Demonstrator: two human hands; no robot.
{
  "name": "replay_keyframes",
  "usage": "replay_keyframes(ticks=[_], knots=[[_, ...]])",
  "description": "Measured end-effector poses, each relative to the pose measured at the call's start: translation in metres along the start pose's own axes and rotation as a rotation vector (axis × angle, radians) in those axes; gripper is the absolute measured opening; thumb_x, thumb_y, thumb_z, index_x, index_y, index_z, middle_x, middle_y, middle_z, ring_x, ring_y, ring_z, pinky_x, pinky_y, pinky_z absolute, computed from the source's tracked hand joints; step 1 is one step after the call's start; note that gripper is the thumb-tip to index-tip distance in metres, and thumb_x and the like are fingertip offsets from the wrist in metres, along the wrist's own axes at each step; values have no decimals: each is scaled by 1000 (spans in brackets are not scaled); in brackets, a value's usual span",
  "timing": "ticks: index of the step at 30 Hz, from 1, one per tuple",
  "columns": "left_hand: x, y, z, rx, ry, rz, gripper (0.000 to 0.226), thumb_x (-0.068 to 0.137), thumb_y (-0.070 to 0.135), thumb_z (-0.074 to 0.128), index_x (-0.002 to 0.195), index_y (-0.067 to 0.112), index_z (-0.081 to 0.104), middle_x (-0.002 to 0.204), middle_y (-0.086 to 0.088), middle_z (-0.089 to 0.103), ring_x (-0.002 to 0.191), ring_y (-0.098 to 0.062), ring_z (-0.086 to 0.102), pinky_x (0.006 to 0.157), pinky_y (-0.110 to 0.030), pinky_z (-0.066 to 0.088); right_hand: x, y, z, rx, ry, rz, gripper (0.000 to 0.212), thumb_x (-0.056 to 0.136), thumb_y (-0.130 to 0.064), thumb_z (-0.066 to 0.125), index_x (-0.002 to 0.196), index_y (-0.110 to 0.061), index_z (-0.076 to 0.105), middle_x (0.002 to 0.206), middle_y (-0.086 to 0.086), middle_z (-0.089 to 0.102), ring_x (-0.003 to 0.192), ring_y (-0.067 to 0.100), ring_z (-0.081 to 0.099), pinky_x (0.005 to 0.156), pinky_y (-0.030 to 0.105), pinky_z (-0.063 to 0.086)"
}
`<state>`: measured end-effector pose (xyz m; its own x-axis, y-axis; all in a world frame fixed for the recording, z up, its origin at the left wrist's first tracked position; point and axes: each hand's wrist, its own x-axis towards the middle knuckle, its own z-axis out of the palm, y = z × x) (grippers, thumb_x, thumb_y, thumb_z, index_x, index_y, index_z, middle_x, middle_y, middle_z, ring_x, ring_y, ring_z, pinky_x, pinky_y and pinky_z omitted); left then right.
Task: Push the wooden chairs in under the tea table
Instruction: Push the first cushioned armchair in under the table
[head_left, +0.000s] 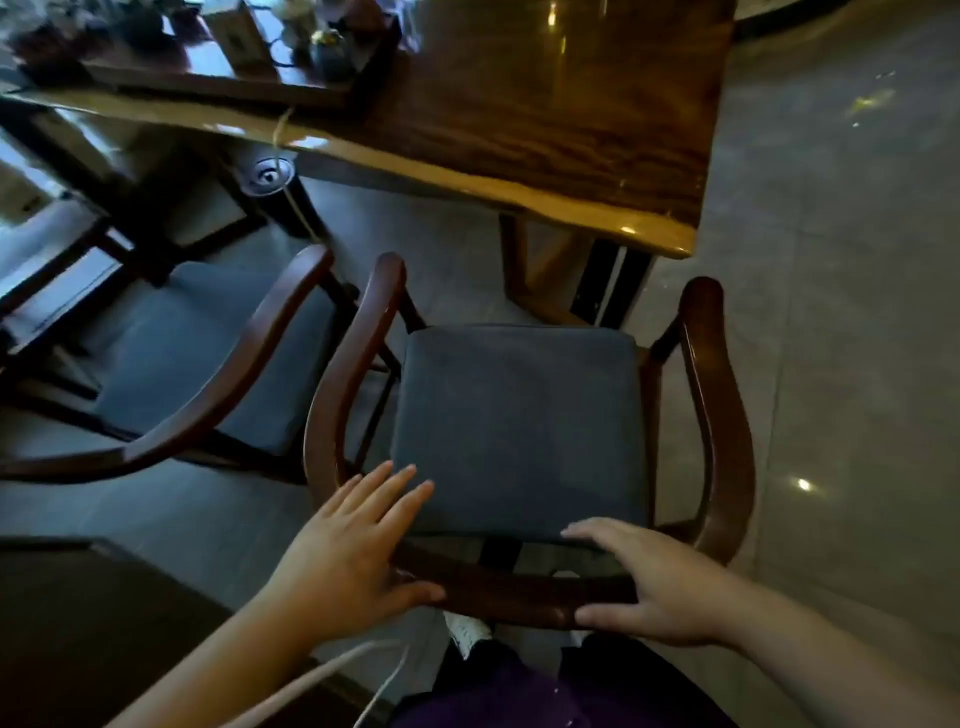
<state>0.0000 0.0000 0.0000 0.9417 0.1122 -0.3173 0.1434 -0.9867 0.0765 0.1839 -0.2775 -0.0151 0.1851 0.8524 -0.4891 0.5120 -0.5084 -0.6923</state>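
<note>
A dark wooden armchair (719, 415) with a grey seat cushion (519, 426) stands right in front of me, facing the tea table (519, 130), its seat out from under the tabletop. My left hand (348, 556) lies flat on the left end of its curved back rail, fingers spread, thumb under the rail. My right hand (660, 587) rests over the right part of the same rail, fingers on top, thumb in front. A second wooden chair (208, 395) with the same cushion stands to the left, angled, partly under the table.
A dark tea tray (249, 78) with pots and a box sits on the far left of the tabletop. A round metal bin (270, 176) stands under the table. Grey tiled floor spreads to the right. A dark piece of furniture (78, 623) is at the lower left.
</note>
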Motion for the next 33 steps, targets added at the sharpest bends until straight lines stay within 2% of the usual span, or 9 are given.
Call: replay_keyframes(ticks=[2, 7, 10, 14, 17, 21, 24, 29, 33], knots=[[0, -15, 10, -16, -76, 16, 103, 70, 94, 23, 147, 26, 31, 151, -2, 37, 137, -19, 20, 106, -42, 23, 9, -12, 16, 34, -31, 76, 77, 82, -63, 66, 146, -38, 31, 143, -23, 35, 131, -2, 37, 107, 19, 34], [-1, -33, 37, -133, -111, 137, 111, 63, 98, 25, 151, 31, 18, 155, 9, 11, 143, -15, 3, 111, -37, 4, 24, -25, 46, -23, 11, 107, 80, 80, -62, 69, 147, -33, 34, 146, -18, 38, 131, -1, 35, 107, 20, 32], [0, -43, 48, -104, -142, 232, 94, 72, 86, 38, 147, 30, 31, 154, 4, 31, 142, -20, 23, 109, -37, 12, 31, -25, 63, -103, 81, 126, 74, 80, -57, 70, 143, -33, 40, 142, -17, 46, 130, 1, 40, 107, 24, 36], [10, -50, 67, -106, -77, 346, 50, 68, 60, 68, 110, 35, 62, 106, 14, 68, 99, -9, 64, 89, -26, 47, 29, -23, 70, -181, 162, 174, 52, 82, -38, 64, 132, -34, 51, 128, -19, 56, 121, 3, 49, 100, 23, 40], [18, -53, 72, -187, -97, 385, 22, 76, 44, 67, 96, 35, 64, 85, 16, 68, 79, -8, 64, 75, -25, 48, 23, -17, 76, -261, 183, 190, 47, 80, -34, 61, 127, -36, 56, 122, -22, 59, 116, 2, 52, 95, 21, 41], [23, -60, 73, -161, -93, 477, 17, 74, 40, 70, 88, 33, 64, 74, 15, 65, 66, -6, 62, 59, -21, 49, 18, -11, 83, -325, 239, 172, 40, 73, -28, 69, 113, -30, 69, 108, -17, 71, 103, 4, 64, 85, 26, 54], [26, -63, 72, -149, -102, 523, 17, 73, 39, 71, 85, 32, 62, 70, 15, 63, 61, -6, 60, 51, -21, 45, 16, -10, 85, -336, 283, 141, 38, 64, -26, 76, 102, -27, 72, 97, -16, 74, 91, 3, 68, 74, 26, 59], [33, -68, 68, -119, -81, 550, 12, 76, 40, 67, 82, 34, 60, 68, 16, 61, 59, -2, 58, 50, -19, 40, 20, -8, 84, -334, 346, 129, 28, 72, -28, 74, 100, -27, 71, 94, -14, 74, 88, 4, 68, 75, 27, 58], [44, -97, 64, -60, -102, 499, 12, 81, 39, 61, 92, 34, 62, 80, 14, 66, 72, -8, 64, 59, -31, 54, 46, -21, 88, -368, 329, 155, 23, 74, -28, 67, 96, -28, 69, 90, -13, 73, 83, 8, 67, 69, 30, 56]])
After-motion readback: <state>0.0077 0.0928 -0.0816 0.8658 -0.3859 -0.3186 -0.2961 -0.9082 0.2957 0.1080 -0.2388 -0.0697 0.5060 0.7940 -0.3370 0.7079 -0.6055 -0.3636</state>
